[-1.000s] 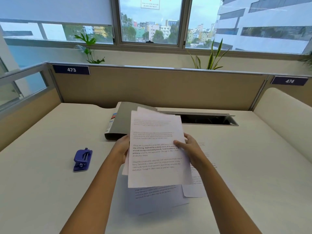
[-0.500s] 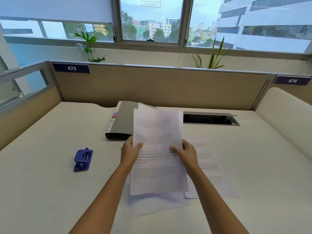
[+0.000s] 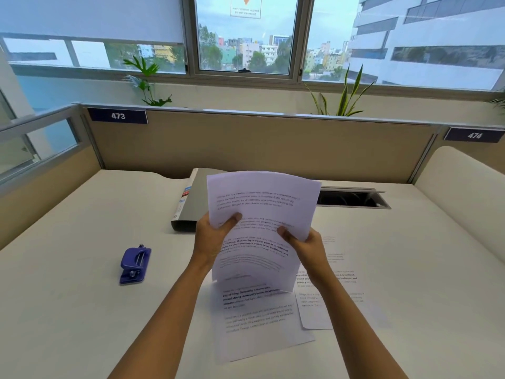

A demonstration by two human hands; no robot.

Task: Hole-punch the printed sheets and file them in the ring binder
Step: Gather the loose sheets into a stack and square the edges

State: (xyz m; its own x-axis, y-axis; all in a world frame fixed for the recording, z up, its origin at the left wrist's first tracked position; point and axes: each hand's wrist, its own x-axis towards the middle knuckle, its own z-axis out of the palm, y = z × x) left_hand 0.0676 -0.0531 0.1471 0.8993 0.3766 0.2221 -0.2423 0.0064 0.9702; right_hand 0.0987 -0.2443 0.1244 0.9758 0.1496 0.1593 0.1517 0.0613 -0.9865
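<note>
Both hands are holding a curled stack of sheets (image 3: 262,203) above the desk (image 3: 68,310). The left hand (image 3: 216,236) and right hand (image 3: 303,247) are each pinching an edge, thumbs in front and fingers hiding behind the paper. The binder (image 3: 195,198) is lying closed just beyond the left hand, its right part hiding behind the stack and its spine label too small to read. Loose pages (image 3: 257,321) are lying under the grip, their print blurring. The punch (image 3: 135,265) is sitting well left. The tags are reading "473" (image 3: 118,116) and "474" (image 3: 474,135).
</note>
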